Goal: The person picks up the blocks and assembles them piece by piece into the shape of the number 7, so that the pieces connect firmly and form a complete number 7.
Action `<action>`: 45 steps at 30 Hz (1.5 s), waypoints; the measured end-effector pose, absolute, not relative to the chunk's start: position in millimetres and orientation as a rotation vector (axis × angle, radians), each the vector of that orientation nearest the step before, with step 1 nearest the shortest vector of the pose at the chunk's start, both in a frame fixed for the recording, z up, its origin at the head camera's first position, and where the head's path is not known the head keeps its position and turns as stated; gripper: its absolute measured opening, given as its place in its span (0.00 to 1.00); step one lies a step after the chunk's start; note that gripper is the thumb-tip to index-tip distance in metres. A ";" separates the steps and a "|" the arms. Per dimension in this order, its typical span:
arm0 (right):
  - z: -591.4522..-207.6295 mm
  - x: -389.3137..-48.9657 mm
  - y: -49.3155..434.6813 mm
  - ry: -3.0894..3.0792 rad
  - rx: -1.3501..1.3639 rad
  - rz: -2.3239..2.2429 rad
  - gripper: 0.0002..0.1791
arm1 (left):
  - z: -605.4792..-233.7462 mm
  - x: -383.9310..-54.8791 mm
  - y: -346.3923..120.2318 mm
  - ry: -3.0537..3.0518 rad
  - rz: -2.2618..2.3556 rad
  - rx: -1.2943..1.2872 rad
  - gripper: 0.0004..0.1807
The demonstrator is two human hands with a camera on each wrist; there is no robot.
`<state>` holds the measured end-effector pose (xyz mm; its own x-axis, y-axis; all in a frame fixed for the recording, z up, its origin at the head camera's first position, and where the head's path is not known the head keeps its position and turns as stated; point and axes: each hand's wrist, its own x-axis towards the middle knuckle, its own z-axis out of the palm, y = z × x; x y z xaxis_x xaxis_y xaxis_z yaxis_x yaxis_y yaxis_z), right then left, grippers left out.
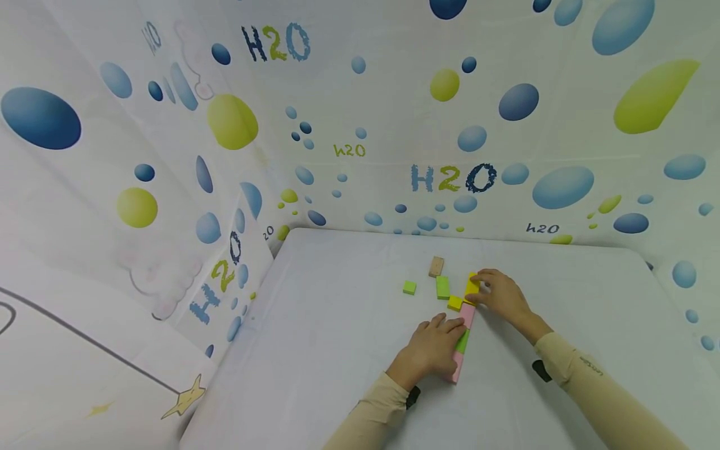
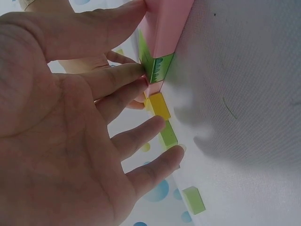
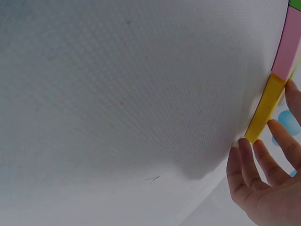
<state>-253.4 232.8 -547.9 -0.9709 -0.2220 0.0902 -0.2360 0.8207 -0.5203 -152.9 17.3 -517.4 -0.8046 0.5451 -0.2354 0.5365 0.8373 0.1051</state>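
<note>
A line of wooden blocks runs away from me on the table: a near pink block (image 1: 459,367), a green block (image 1: 463,341), a second pink block (image 1: 467,315) and a long yellow block (image 1: 471,287) at the far end. My left hand (image 1: 430,349) lies along the line's left side, fingers extended; in the left wrist view its thumb is on the near pink block and fingertips touch the green block (image 2: 161,68). With thumb and fingers, my right hand (image 1: 502,297) holds the long yellow block by its ends. A small yellow block (image 1: 454,303) sits left of the line.
Beyond the left hand lie a light green block (image 1: 442,287), a small green square block (image 1: 409,287) and a plain wood block (image 1: 435,267). The white table (image 1: 315,331) meets a patterned curtain (image 1: 388,112) at the back and left.
</note>
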 end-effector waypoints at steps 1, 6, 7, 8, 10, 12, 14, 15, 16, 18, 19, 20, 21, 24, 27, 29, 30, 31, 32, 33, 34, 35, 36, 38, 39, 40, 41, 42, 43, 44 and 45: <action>-548.1 -253.3 232.8 -2.974 0.372 0.852 0.30 | -517.9 -153.0 17.2 2.762 0.046 0.830 0.41; -549.4 -253.5 232.8 -2.979 0.356 0.850 0.30 | -519.2 -153.6 17.2 2.762 0.043 0.833 0.41; -549.6 -253.4 232.8 -2.980 0.355 0.852 0.30 | -519.0 -153.7 17.2 2.762 0.042 0.831 0.41; -549.8 -253.4 232.8 -2.980 0.354 0.853 0.30 | -518.8 -153.8 17.3 2.762 0.042 0.828 0.41; -550.0 -253.1 232.7 -2.979 0.355 0.853 0.30 | -518.7 -154.2 17.4 2.764 0.042 0.824 0.41; -549.9 -252.5 232.4 -2.979 0.352 0.850 0.31 | -518.9 -154.2 17.4 2.763 0.042 0.822 0.41; -549.8 -251.7 232.1 -2.980 0.349 0.848 0.31 | -519.0 -154.1 17.3 2.762 0.040 0.824 0.41; -549.6 -251.3 231.9 -2.980 0.349 0.845 0.31 | -519.1 -154.1 17.2 2.761 0.040 0.826 0.41; -549.5 -250.8 231.8 -2.981 0.348 0.842 0.31 | -519.2 -154.1 17.2 2.760 0.041 0.828 0.41; -549.2 -249.9 231.6 -2.982 0.348 0.838 0.31 | -519.3 -154.0 17.2 2.759 0.041 0.831 0.41; -549.0 -249.6 231.5 -2.981 0.350 0.837 0.31 | -519.2 -154.0 17.3 2.760 0.042 0.832 0.41; -548.8 -249.4 231.3 -2.981 0.350 0.836 0.31 | -519.1 -153.9 17.1 2.760 0.042 0.832 0.41; -548.6 -249.2 231.0 -2.980 0.350 0.839 0.31 | -518.8 -153.8 16.9 2.760 0.042 0.833 0.41; -548.1 -248.8 230.3 -2.984 0.341 0.844 0.31 | -517.7 -153.1 16.5 2.759 0.046 0.833 0.41; -547.5 -248.5 229.1 -2.992 0.329 0.849 0.31 | -517.0 -152.7 16.4 2.757 0.042 0.835 0.41; -547.2 -248.2 228.4 -2.998 0.322 0.850 0.31 | -516.7 -152.6 16.3 2.758 0.043 0.837 0.41; -547.3 -248.2 228.2 -2.998 0.321 0.852 0.31 | -516.7 -152.6 16.2 2.759 0.042 0.838 0.41; -547.5 -248.0 227.8 -2.999 0.320 0.852 0.31 | -517.1 -152.5 15.9 2.760 0.041 0.840 0.41; -547.6 -247.8 227.4 -2.999 0.320 0.851 0.31 | -517.5 -152.4 15.5 2.762 0.040 0.842 0.41; -547.8 -247.5 227.2 -2.998 0.319 0.850 0.31 | -517.9 -152.1 15.1 2.763 0.042 0.843 0.40; -548.1 -247.2 226.9 -2.997 0.317 0.847 0.31 | -518.3 -151.8 14.5 2.764 0.042 0.844 0.41; -548.3 -246.7 226.6 -2.997 0.316 0.845 0.31 | -518.9 -151.4 14.0 2.764 0.039 0.847 0.41; -548.7 -246.2 226.3 -2.996 0.315 0.841 0.31 | -519.3 -151.2 13.6 2.766 0.039 0.848 0.41; -549.5 -245.0 225.8 -2.994 0.316 0.838 0.31 | -520.2 -150.7 12.7 2.770 0.036 0.851 0.41; -550.1 -244.4 225.7 -2.992 0.317 0.837 0.31 | -520.6 -150.5 12.4 2.773 0.034 0.853 0.41; -550.8 -243.9 225.6 -2.988 0.318 0.840 0.31 | -520.9 -150.2 12.1 2.775 0.033 0.854 0.41; -551.5 -243.5 225.4 -2.984 0.320 0.844 0.31 | -521.2 -149.9 11.8 2.776 0.031 0.855 0.41; -552.2 -243.0 225.3 -2.980 0.321 0.848 0.31 | -521.6 -149.4 11.5 2.778 0.030 0.855 0.41; -552.7 -242.5 225.1 -2.976 0.322 0.850 0.31 | -521.9 -148.9 11.2 2.779 0.030 0.855 0.41; -553.1 -242.0 224.9 -2.972 0.321 0.855 0.30 | -522.0 -148.4 10.8 2.780 0.030 0.854 0.41; -553.5 -241.5 224.6 -2.969 0.321 0.860 0.30 | -522.1 -147.8 10.4 2.781 0.033 0.852 0.41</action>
<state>-241.5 224.6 -553.5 -0.9782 -0.1877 0.0893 -0.2064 0.8257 -0.5251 -147.8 10.4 -522.1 -0.8036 0.5552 -0.2142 0.5500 0.8304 0.0891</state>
